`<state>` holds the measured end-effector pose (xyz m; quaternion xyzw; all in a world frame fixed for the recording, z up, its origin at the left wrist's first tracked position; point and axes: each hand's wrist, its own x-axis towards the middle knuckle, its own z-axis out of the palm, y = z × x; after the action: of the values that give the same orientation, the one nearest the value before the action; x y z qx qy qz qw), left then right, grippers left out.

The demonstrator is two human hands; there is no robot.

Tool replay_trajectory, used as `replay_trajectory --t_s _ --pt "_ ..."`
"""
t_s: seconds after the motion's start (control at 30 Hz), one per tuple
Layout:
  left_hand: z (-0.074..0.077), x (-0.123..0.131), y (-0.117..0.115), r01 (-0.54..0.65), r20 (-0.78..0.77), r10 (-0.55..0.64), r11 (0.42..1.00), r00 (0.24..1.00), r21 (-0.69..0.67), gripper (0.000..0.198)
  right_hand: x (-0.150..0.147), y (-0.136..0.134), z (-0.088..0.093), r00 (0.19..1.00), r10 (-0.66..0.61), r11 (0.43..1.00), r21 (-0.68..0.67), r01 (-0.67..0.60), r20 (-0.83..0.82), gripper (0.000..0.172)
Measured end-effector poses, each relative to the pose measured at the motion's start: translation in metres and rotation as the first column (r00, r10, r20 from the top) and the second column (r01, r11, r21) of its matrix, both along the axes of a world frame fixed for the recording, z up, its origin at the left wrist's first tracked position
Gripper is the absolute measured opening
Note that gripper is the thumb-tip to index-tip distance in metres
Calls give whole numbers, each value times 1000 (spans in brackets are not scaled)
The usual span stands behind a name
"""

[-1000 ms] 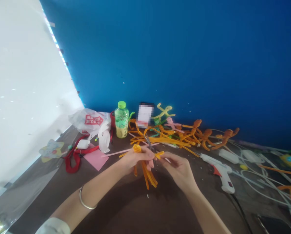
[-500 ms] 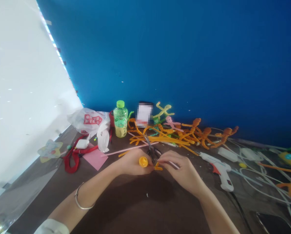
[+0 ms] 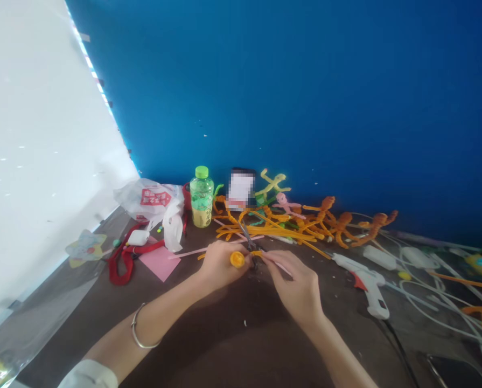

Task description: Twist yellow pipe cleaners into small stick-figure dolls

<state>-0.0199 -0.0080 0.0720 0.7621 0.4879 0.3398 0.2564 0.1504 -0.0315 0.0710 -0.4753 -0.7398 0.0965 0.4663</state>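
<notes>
My left hand is closed around an orange pipe-cleaner piece, whose round coiled end shows at the fist. A short orange pipe-cleaner end spans the gap to my right hand, which pinches it between thumb and fingertips. Along the right fingers runs a thin pale pink strip; whether it is held or lies behind is unclear. Scissors lie just beyond the hands, their handles partly hidden by the fingers.
Loose orange pipe cleaners and several bent figures line the back. A green-capped bottle, plastic bag and pink paper stand or lie left. Rightward are a hot glue gun, white cables and a phone.
Both hands have moved slightly away from me, over the scissors' handles. The short orange end, earlier angled below the fingers, now stretches level between the two hands.
</notes>
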Motion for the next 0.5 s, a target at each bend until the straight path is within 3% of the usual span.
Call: replay_trajectory --t_s 0.17,0.27,0.4,0.5 --pt "-2 4 -2 7 237 11 997 971 -74 22 -6 -2 -2 961 -106 982 -182 60 -254 10" --pt "0 7 -5 -7 356 41 995 934 -96 23 -9 -3 -2 903 -175 939 -342 33 -393 12" --pt "1 10 -8 -64 439 117 989 891 -133 24 -13 -2 -8 763 -239 865 -488 -114 -601 20" --pt "3 11 -7 -13 511 147 967 847 -256 26 -15 0 -12 643 -237 813 -511 -280 -728 24"
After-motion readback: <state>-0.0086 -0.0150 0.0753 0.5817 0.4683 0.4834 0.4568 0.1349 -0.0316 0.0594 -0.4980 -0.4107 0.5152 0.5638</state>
